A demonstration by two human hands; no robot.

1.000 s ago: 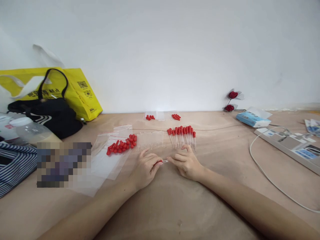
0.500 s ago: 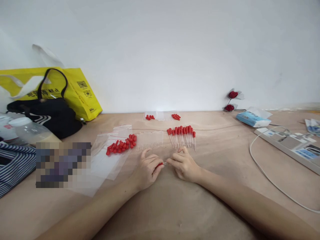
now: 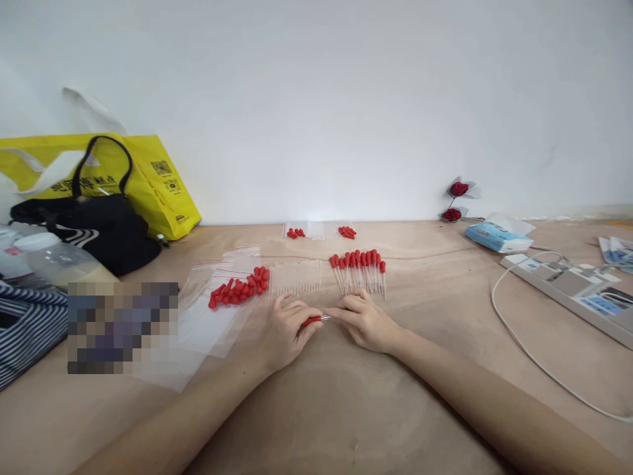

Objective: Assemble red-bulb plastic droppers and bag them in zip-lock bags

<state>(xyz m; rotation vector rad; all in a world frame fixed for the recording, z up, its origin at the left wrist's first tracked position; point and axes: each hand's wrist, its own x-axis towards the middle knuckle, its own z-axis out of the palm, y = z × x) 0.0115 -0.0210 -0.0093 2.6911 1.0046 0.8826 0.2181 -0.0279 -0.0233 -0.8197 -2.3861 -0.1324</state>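
Note:
My left hand pinches a red rubber dropper bulb between thumb and fingers. Out of the bulb's right end comes a thin glass dropper tube, and my right hand is closed on its other end, mostly hidden by the fingers. Just beyond my left hand lies a row of bare glass tubes. Droppers with red bulbs lie side by side beyond my right hand. A heap of loose red bulbs rests on clear zip bags to the left.
Farther back, another clear bag holds red bulbs. At left stand a yellow bag, a black bag and a plastic bottle. On the right are a tissue pack, a power strip with a white cable and fabric roses.
The red bulb shows more between my left thumb and fingers. My right hand has shifted slightly left and its fingers have drawn closer together. The view has moved a little.

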